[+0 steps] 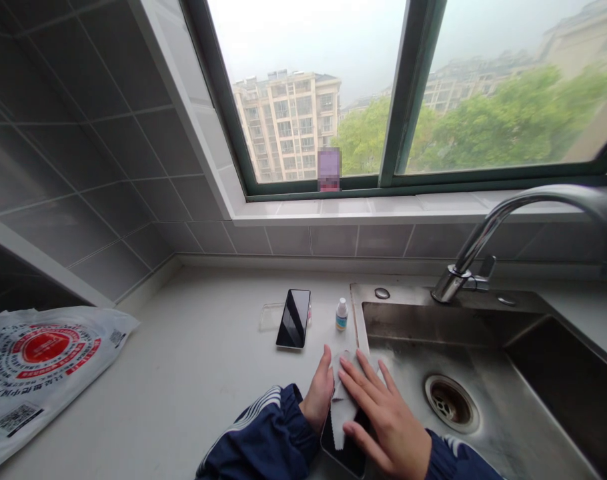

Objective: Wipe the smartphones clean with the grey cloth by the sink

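Note:
A dark-screened smartphone (351, 455) is at the counter's edge near the sink, tilted toward me and partly covered by my hands. My left hand (319, 392) grips its left side, thumb pointing up along the edge. Over the screen lies a light grey cleaning cloth (339, 417) with a zigzag edge. My right hand (383, 413) rests flat on the cloth, fingers stretched and spread, pressing it against the phone. Just beyond the hands stands a small white-capped bottle (341, 315) with a blue label. Another smartphone (294, 319) lies screen up to its left.
A clear phone case (270, 317) lies partly under the second phone. To the right are a steel sink (398, 360) with an open drain and a curved faucet (466, 247). A printed plastic bag (48, 360) occupies the left counter. Behind runs a tiled window sill (293, 208).

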Demonstrator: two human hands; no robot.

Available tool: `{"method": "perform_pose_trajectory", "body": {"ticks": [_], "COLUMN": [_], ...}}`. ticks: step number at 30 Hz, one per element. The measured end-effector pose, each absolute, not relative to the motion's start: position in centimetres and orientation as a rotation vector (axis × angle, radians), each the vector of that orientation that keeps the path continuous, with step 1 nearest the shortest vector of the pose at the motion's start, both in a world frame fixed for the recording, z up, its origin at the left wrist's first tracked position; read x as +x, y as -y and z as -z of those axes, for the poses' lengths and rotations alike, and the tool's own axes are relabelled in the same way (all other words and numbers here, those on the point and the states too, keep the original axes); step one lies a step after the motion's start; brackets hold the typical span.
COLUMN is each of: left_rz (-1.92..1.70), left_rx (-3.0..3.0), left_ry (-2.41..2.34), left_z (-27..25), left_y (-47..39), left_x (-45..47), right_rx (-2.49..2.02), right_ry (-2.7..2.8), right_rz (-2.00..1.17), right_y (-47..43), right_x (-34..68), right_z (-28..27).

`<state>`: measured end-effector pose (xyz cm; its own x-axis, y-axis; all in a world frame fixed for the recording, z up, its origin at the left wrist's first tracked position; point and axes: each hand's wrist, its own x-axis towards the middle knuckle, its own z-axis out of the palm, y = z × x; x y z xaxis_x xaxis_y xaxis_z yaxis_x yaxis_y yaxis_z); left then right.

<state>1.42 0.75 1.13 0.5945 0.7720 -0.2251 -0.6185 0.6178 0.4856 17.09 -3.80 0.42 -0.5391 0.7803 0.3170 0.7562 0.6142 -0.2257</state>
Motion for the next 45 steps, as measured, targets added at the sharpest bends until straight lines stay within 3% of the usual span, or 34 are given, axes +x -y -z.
{"method": "perform_pose_trajectory", "body": {"ticks": [30,45], "left_rz": [-0.803,-0.734], "left_rx": [0.402,0.533], "left_ry": [-0.346,-0.285], "left_z": [-0.8,-0.5], "left_y": [-1.0,-0.7], "left_x": [1.4,1.5], "right_rx": [-1.177,-1.364], "right_ry": [2.524,2.366], "right_rz": [-0.112,-0.067], "right_y": [3.8,3.0], "right_x": [17.3,18.1], "right_z": [-0.7,0.2]}}
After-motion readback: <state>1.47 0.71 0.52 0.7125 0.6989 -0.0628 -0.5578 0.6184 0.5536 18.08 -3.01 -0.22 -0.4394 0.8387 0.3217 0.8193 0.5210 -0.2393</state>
